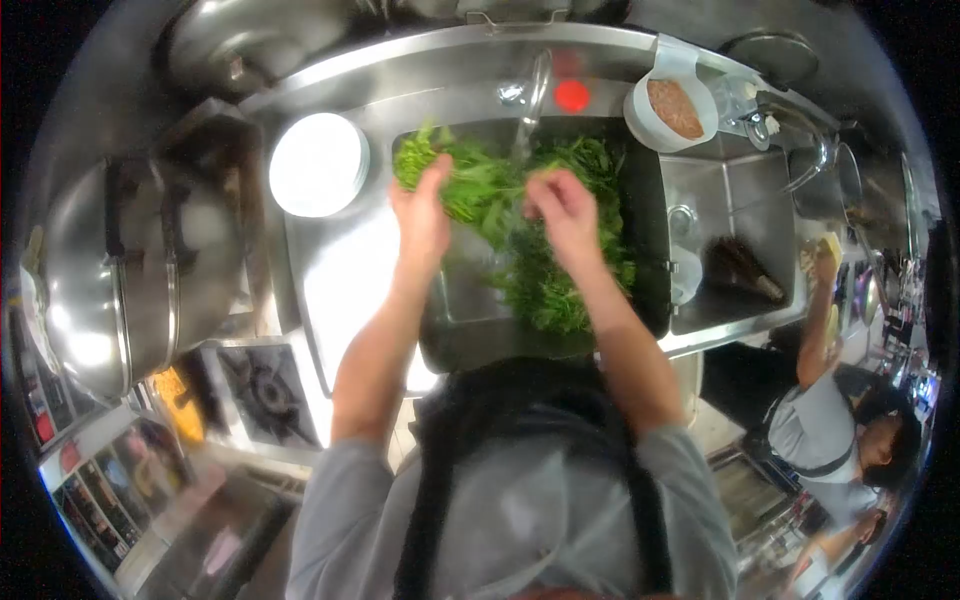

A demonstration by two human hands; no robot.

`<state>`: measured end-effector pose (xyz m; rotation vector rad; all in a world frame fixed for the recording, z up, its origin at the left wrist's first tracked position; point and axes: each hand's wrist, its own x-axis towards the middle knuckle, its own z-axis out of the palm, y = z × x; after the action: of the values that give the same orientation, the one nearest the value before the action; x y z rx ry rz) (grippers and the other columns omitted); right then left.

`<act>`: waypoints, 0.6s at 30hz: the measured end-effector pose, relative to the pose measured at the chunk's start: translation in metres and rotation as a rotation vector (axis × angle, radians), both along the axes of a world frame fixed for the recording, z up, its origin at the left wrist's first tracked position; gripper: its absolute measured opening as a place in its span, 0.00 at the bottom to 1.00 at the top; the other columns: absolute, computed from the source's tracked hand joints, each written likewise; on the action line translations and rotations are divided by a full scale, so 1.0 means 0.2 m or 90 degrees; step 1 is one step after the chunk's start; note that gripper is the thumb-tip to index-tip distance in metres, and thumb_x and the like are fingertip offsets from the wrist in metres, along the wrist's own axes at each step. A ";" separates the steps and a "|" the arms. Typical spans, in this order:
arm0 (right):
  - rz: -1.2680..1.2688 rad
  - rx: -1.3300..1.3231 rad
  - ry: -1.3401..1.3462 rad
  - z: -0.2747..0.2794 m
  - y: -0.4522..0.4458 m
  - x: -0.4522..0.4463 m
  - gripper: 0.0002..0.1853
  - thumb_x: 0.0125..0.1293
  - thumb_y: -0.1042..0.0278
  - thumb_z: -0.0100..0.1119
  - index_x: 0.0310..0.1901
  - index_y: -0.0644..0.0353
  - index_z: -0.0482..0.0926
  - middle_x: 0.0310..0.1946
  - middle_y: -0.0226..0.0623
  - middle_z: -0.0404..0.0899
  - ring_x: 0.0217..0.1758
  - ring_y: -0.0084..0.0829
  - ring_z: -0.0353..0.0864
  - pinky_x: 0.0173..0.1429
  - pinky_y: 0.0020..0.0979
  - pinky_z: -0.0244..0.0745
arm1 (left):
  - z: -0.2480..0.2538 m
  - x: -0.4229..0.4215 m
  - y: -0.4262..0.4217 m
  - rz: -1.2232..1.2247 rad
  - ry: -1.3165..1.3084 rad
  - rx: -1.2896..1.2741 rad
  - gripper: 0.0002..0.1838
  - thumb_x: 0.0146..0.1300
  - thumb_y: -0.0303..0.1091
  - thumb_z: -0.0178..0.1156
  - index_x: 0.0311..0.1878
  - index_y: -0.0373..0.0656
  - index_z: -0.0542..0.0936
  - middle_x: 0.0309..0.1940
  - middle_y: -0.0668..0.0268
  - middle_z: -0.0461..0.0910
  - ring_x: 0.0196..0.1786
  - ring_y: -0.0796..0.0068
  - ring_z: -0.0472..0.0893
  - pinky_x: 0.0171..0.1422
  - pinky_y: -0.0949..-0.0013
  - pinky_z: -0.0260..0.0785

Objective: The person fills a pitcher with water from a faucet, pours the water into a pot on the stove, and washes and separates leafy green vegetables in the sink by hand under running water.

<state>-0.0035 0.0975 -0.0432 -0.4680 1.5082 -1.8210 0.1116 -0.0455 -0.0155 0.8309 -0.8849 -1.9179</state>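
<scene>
My left hand [424, 208] is wrapped round a bunch of bright leafy greens [470, 185] above the left part of the sink. My right hand [566, 215] has its fingers pinched on a greens stem, with a small yellowish-green bit showing at the fingertips; the detail is blurred. Below and around it, a large heap of darker leafy greens [560, 300] lies in the sink basin [455, 300]. Between my hands and the back rim stands the tap [535, 95].
A stack of white plates [318, 165] stands on the left drainboard. At the back right is a white handled container [645, 118] with pinkish-brown contents. The second basin [720, 190] holds a dark brush-like object [745, 268]. A co-worker [825, 430] stands at the right.
</scene>
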 end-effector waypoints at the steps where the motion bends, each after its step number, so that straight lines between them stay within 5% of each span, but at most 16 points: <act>1: -0.051 -0.091 0.004 -0.02 0.00 -0.03 0.04 0.71 0.70 0.60 0.40 0.61 0.77 0.29 0.27 0.78 0.31 0.18 0.75 0.37 0.22 0.73 | 0.02 0.00 -0.03 0.046 0.009 0.020 0.18 0.60 0.23 0.66 0.54 0.36 0.78 0.46 0.60 0.83 0.46 0.69 0.82 0.52 0.67 0.75; 5: -0.076 -0.039 0.045 0.03 0.03 -0.18 0.04 0.72 0.70 0.58 0.40 0.60 0.76 0.28 0.29 0.77 0.30 0.20 0.75 0.39 0.26 0.72 | -0.06 0.01 -0.18 -0.061 -0.124 -0.016 0.20 0.61 0.27 0.66 0.56 0.35 0.77 0.48 0.57 0.82 0.48 0.67 0.82 0.55 0.65 0.75; 7: 0.095 0.068 0.135 0.07 0.01 -0.23 0.03 0.71 0.71 0.60 0.40 0.60 0.78 0.29 0.27 0.77 0.30 0.18 0.74 0.38 0.25 0.72 | -0.04 -0.03 -0.19 -0.118 -0.199 -0.051 0.20 0.62 0.31 0.68 0.55 0.35 0.78 0.46 0.57 0.83 0.47 0.67 0.82 0.53 0.66 0.76; 9: 0.189 0.047 0.399 0.06 -0.06 -0.21 0.06 0.69 0.72 0.61 0.44 0.62 0.81 0.31 0.27 0.78 0.32 0.18 0.77 0.37 0.23 0.73 | -0.01 -0.07 -0.12 -0.279 -0.250 -0.061 0.22 0.62 0.36 0.70 0.55 0.35 0.79 0.45 0.59 0.84 0.46 0.68 0.83 0.53 0.67 0.77; 11: 0.281 0.133 0.353 0.12 -0.14 -0.19 0.09 0.66 0.69 0.63 0.44 0.62 0.82 0.38 0.36 0.83 0.39 0.31 0.82 0.45 0.32 0.77 | -0.07 -0.12 -0.07 -0.312 -0.221 -0.106 0.23 0.62 0.38 0.71 0.56 0.35 0.79 0.45 0.59 0.84 0.46 0.69 0.83 0.52 0.66 0.77; 14: 0.272 0.161 0.297 0.06 -0.20 -0.18 0.12 0.67 0.67 0.62 0.50 0.61 0.82 0.45 0.41 0.84 0.44 0.35 0.84 0.49 0.32 0.78 | -0.14 -0.18 -0.07 -0.239 -0.188 -0.047 0.19 0.63 0.36 0.69 0.52 0.32 0.80 0.43 0.58 0.84 0.45 0.68 0.83 0.47 0.64 0.79; 18: 0.257 0.109 0.309 -0.05 -0.16 -0.22 0.18 0.71 0.68 0.60 0.59 0.63 0.76 0.52 0.38 0.80 0.48 0.25 0.79 0.48 0.29 0.77 | -0.16 -0.23 -0.16 -0.243 -0.237 0.059 0.17 0.61 0.28 0.66 0.52 0.30 0.79 0.42 0.56 0.83 0.40 0.67 0.84 0.37 0.68 0.80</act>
<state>-0.0477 0.0653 -0.0522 -1.0996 1.7110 -1.3048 0.0652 -0.0784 -0.0475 1.1660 -1.2571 -2.1820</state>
